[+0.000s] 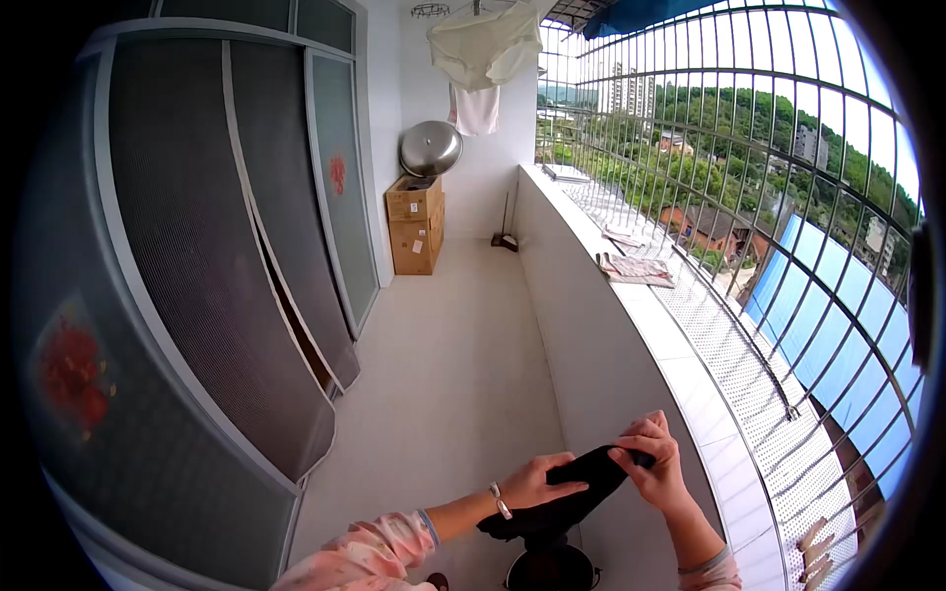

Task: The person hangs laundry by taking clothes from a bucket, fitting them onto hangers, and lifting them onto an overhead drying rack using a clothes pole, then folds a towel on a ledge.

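Bright daylight comes in through the window grille (739, 148) to the right of the hands, and the sky (759, 44) beyond it burns out to white. Both the left hand (535, 485) and the right hand (654, 463) are well lit and fairly sharp. Between them, the black cloth (567, 507) loses most of its detail. Left of the hands, the door screens (187, 207) look dim; farther left, the red decoration (74, 374) is blurred. Wide-angle distortion bends the bars and door frames, and black vignetting swallows the corners.
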`<state>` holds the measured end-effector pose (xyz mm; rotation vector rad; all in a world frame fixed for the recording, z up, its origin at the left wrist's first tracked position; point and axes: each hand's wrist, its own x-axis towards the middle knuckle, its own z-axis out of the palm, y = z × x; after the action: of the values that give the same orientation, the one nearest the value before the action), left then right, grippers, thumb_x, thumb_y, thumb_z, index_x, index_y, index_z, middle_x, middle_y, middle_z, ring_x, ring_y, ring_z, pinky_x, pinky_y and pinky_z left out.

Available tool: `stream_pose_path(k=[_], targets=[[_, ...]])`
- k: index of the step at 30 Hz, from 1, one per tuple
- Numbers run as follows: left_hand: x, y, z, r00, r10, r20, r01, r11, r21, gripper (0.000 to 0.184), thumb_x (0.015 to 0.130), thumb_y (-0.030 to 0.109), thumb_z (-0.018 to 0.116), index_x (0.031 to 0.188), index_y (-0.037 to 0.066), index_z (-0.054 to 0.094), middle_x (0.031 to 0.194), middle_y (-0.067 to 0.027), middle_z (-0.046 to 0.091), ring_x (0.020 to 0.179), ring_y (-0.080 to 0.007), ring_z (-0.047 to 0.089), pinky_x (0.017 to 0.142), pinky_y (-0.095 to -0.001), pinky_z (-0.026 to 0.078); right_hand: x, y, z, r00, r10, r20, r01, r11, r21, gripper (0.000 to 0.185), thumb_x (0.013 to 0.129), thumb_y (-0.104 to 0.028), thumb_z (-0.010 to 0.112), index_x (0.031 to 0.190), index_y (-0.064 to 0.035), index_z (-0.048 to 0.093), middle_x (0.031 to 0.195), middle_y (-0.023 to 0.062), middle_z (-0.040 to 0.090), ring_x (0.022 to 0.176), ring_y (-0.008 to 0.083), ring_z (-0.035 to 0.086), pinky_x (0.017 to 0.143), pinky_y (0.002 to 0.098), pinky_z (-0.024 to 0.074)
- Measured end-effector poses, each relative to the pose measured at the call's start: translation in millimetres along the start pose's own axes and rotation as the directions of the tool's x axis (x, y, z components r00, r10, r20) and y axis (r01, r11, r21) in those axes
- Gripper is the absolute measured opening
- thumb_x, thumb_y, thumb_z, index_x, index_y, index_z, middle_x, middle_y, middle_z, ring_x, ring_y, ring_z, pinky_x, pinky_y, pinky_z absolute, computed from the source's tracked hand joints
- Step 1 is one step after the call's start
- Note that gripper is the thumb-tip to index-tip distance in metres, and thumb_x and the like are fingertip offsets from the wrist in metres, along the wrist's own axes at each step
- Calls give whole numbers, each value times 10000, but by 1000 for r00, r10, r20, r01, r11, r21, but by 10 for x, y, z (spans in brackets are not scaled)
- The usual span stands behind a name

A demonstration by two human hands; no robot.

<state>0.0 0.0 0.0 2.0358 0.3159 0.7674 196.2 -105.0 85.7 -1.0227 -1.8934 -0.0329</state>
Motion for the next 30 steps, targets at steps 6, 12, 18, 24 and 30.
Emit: stream_pose_path(k=[6,12,18,24,30], targets=[[-936,259,285,869,-394,301,350,917,190,535,814,506,692,1035,20,655,905,-115,679,836,-199,620,783,-338,480,-205,-597,-30,942,335,-28,-287,844,453,159,886,-90,634,779,-2,558,746,15,466,718,102,448,653,240,352],[-1198,616,-709,817,-572,71,441,700,562,533,818,501,678,881,-23,611,866,-177,631,727,-259,616,657,-363,463,233,-878,189,976,216,-36,-158,806,571,131,910,-95,603,837,-1,550,789,9,485,752,104,445,691,231,360],[-1461,835,-1415,998,-62,9,56,943,329,504,850,176,699,1273,-11,500,1097,-125,629,981,-177,588,889,-301,457,451,-339,554,996,-35,87,53,975,-218,126,886,-139,635,882,-30,570,638,123,593,618,305,618,562,351,474],[-1519,963,-1558,831,-436,344,535,796,-284,691,856,585,582,1111,-57,563,1007,-83,636,904,-183,588,810,-317,472,1184,-690,443,973,61,-225,-90,989,-121,334,818,-293,731,703,-47,536,582,100,557,546,273,574,511,350,442],[-1318,779,-1526,866,-432,250,290,843,453,758,812,677,562,981,-57,648,921,-234,668,842,-338,620,794,-386,465,1575,-779,281,900,-362,243,434,685,-586,551,774,-568,651,620,-57,515,585,80,534,532,295,556,482,376,423]])
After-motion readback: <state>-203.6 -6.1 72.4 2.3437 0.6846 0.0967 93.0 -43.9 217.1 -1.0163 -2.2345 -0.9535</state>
